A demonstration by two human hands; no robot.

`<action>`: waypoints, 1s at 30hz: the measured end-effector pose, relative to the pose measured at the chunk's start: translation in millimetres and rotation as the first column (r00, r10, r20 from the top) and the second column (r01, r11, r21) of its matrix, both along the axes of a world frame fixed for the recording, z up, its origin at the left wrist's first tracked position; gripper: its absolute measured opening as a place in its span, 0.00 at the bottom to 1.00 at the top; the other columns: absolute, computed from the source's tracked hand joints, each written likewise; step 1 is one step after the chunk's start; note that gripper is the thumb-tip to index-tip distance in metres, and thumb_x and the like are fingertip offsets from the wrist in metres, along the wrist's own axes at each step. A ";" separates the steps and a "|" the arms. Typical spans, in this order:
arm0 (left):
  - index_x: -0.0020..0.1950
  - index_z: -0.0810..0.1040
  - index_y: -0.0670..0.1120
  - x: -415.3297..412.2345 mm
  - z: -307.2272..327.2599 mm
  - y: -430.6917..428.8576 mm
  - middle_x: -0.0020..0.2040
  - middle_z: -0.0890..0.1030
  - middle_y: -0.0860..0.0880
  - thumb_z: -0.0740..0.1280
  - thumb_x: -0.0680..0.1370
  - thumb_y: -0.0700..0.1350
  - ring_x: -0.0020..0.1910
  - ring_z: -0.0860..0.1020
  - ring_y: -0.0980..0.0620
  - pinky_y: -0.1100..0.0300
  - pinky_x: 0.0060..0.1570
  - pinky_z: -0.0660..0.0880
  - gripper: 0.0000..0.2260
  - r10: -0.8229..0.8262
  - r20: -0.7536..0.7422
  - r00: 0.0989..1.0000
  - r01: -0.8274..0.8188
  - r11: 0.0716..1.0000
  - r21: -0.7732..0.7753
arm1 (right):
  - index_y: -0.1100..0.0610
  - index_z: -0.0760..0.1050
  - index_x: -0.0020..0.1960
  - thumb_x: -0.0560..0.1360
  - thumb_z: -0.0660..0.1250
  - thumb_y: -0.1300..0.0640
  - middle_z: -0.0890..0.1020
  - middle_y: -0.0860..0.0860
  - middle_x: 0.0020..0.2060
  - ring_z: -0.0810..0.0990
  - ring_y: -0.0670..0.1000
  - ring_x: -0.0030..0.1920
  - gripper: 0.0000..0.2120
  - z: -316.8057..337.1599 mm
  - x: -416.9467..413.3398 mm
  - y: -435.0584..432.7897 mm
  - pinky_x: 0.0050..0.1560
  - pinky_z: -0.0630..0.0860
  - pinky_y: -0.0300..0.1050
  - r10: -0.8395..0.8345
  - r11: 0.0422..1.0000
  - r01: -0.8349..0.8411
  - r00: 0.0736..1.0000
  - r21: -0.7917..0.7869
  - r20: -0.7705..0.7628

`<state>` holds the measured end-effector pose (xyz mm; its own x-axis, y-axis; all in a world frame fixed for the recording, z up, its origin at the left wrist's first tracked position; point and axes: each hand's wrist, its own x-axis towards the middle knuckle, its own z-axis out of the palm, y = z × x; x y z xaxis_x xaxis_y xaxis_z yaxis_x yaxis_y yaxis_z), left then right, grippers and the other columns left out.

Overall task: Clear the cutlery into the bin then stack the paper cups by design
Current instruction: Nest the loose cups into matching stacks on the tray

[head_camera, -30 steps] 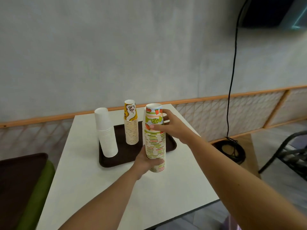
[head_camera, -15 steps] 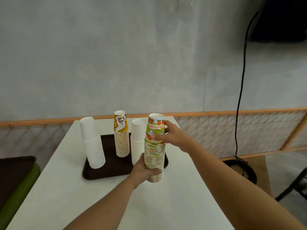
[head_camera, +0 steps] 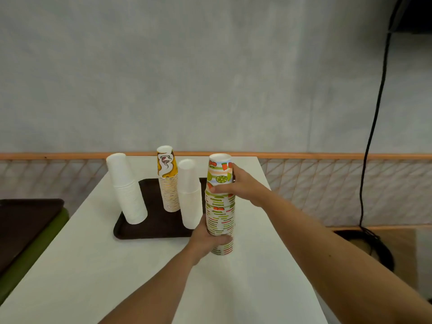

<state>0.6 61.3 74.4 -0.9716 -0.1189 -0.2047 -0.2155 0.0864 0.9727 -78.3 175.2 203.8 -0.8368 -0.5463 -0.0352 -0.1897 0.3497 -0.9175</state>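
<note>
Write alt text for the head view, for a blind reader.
Two hands grip a tall fruit-print cup stack, left hand low, right hand near the top. Behind it, two white stacks and a yellow stack stand on a dark tray.

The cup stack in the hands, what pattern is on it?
The stack shows lime slices and red fruit over green stripes on white, head view.

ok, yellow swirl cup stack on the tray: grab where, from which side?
Low on the yellow stack, round its wider base; gripping the top cup alone would likely lift just that. Come from the near left: the right white stack crowds it, the left white stack leaves a gap.
</note>
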 end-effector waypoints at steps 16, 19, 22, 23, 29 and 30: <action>0.69 0.65 0.52 -38.3 -17.9 -25.8 0.62 0.76 0.52 0.78 0.64 0.41 0.60 0.74 0.52 0.54 0.63 0.68 0.37 -0.022 0.028 0.999 0.023 0.999 -0.029 | 0.54 0.72 0.60 0.67 0.76 0.57 0.82 0.52 0.54 0.82 0.52 0.53 0.24 11.2 -54.8 -14.7 0.54 0.79 0.51 -0.025 0.991 0.031 0.999 -0.129 0.048; 0.69 0.65 0.52 -43.7 -20.0 -25.3 0.62 0.76 0.53 0.78 0.64 0.41 0.61 0.74 0.52 0.52 0.64 0.68 0.37 -0.006 0.037 0.999 0.007 0.999 -0.035 | 0.53 0.72 0.60 0.67 0.76 0.57 0.82 0.51 0.52 0.82 0.52 0.52 0.24 12.6 -65.7 -12.9 0.51 0.80 0.48 -0.010 0.990 0.015 0.999 -0.143 0.038; 0.69 0.65 0.53 -47.0 -22.7 -25.2 0.62 0.76 0.52 0.78 0.64 0.41 0.63 0.74 0.51 0.50 0.66 0.68 0.37 0.029 0.063 0.998 -0.027 0.999 -0.031 | 0.54 0.71 0.61 0.68 0.75 0.59 0.81 0.51 0.52 0.82 0.51 0.52 0.24 19.5 -79.1 -11.7 0.46 0.80 0.44 0.016 0.976 -0.004 0.998 -0.218 0.054; 0.68 0.65 0.53 -47.5 -23.2 -24.4 0.61 0.76 0.53 0.78 0.65 0.40 0.62 0.73 0.51 0.51 0.66 0.68 0.36 0.047 0.071 0.996 -0.045 0.999 -0.030 | 0.55 0.71 0.61 0.68 0.75 0.60 0.81 0.51 0.52 0.82 0.51 0.52 0.24 22.3 -84.0 -11.7 0.45 0.79 0.43 0.017 0.971 -0.002 0.998 -0.239 0.059; 0.65 0.66 0.55 -52.4 -28.8 -21.5 0.60 0.76 0.53 0.78 0.64 0.40 0.61 0.74 0.52 0.51 0.65 0.69 0.35 0.158 0.101 0.982 -0.155 0.987 -0.032 | 0.55 0.72 0.58 0.69 0.74 0.62 0.82 0.51 0.50 0.81 0.51 0.51 0.20 30.6 -125.1 -14.7 0.46 0.79 0.44 -0.040 0.919 0.063 0.997 -0.390 0.065; 0.64 0.67 0.56 -53.3 -30.1 -21.2 0.60 0.77 0.53 0.78 0.64 0.40 0.61 0.74 0.51 0.51 0.64 0.70 0.34 0.179 0.102 0.979 -0.177 0.984 -0.028 | 0.55 0.72 0.58 0.69 0.74 0.62 0.82 0.50 0.49 0.82 0.50 0.49 0.20 28.0 -132.5 -15.6 0.45 0.79 0.43 -0.049 0.913 0.071 0.997 -0.403 0.065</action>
